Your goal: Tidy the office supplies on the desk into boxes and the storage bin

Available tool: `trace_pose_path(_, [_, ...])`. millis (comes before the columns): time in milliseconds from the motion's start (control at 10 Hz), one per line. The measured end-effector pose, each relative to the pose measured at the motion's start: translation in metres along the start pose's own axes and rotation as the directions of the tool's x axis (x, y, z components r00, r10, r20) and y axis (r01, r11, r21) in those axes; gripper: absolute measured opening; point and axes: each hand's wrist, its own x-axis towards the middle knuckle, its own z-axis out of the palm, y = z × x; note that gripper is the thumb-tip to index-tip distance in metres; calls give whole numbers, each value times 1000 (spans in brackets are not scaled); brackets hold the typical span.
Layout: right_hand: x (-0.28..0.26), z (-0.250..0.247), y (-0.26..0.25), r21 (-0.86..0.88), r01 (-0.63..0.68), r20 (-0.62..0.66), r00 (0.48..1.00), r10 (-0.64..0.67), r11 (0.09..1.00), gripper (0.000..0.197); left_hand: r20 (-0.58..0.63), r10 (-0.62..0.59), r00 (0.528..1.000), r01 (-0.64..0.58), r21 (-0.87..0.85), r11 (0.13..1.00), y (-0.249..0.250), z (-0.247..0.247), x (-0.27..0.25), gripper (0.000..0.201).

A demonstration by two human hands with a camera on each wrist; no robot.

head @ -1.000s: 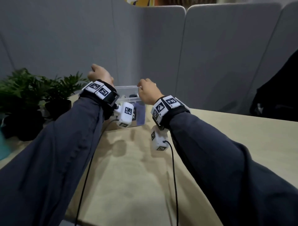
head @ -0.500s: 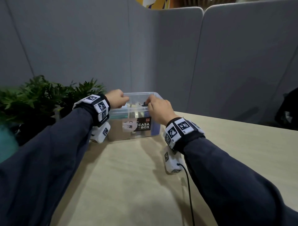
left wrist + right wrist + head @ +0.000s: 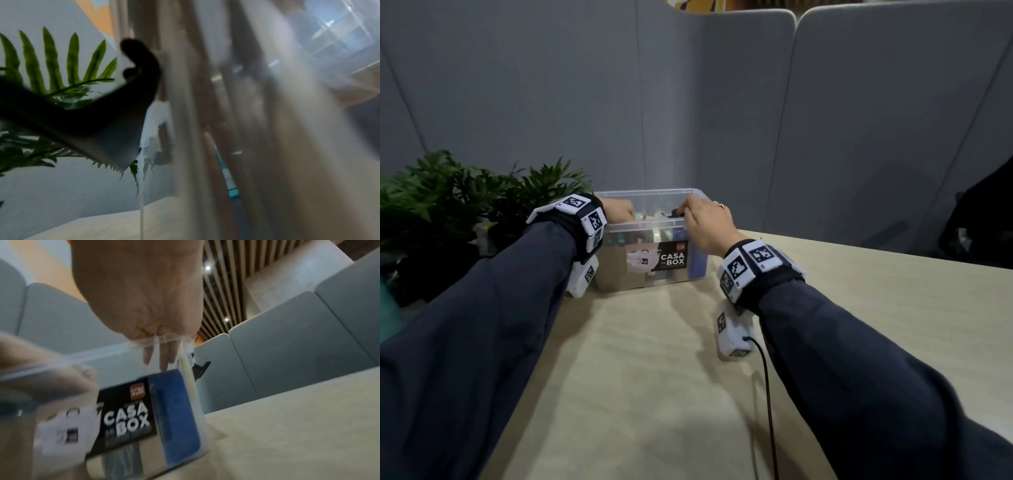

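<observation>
I'm gripping the storage bin [image 3: 650,240] at the far left of the bench [image 3: 654,377], beside the plants [image 3: 448,198]: left hand [image 3: 619,210] hooking its left rim, right hand [image 3: 705,222] with fingers [image 3: 164,356] curling over the right rim, probably to steady it. Contents are blurring together; left fingers hidden.

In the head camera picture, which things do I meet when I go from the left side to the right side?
Potted plants → left hand → clear storage bin → right hand → dark bag at the right edge.
</observation>
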Motion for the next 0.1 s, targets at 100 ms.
trace_pose_path(100, [-5,-24,17,215,-18,37,999,10,977,35,-285,19,958,-24,-16,1000,5,-6,0,21])
